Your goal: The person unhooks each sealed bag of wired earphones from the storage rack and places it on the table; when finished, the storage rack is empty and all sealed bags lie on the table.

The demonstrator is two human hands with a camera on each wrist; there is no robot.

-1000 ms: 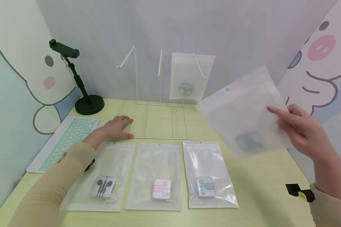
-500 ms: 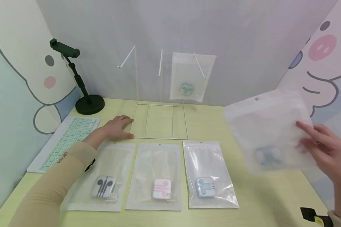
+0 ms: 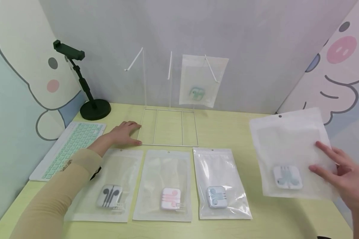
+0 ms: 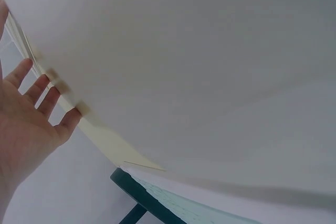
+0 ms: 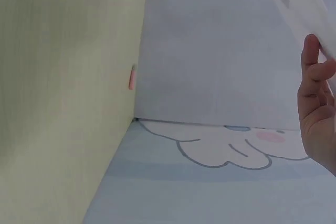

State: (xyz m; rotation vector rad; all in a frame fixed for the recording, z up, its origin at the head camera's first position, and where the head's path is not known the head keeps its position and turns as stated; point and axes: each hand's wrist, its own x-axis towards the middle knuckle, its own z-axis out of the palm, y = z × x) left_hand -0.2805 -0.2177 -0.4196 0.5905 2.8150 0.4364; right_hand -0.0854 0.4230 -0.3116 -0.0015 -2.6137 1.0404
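My right hand (image 3: pixel 348 174) grips the right edge of a white frosted zip bag (image 3: pixel 293 139) above the table's right side. Pale blue earphones in a square case (image 3: pixel 287 177) show through it. In the right wrist view, bent fingers (image 5: pixel 317 93) hold its white edge. Palm down, my left hand (image 3: pixel 124 133) touches the left side of a white wire display rack's base (image 3: pixel 170 145) with thumb and fingertips. Another bag (image 3: pixel 203 71), with green earphones inside, hangs on the rack's right hook. The left wrist view shows the left hand (image 4: pixel 37 114) with its fingers spread.
Three more bags lie in front of the rack, holding black earphones (image 3: pixel 110 196), pink earphones (image 3: pixel 171 199) and blue earphones (image 3: pixel 216 197). A keyboard (image 3: pixel 68 149) and black phone stand (image 3: pixel 95 109) are at left. Walls border the table's back and sides.
My right hand has carried its bag right and lower, away from the rack, and the bag now hangs more upright. The left hand has stayed at the rack's base.
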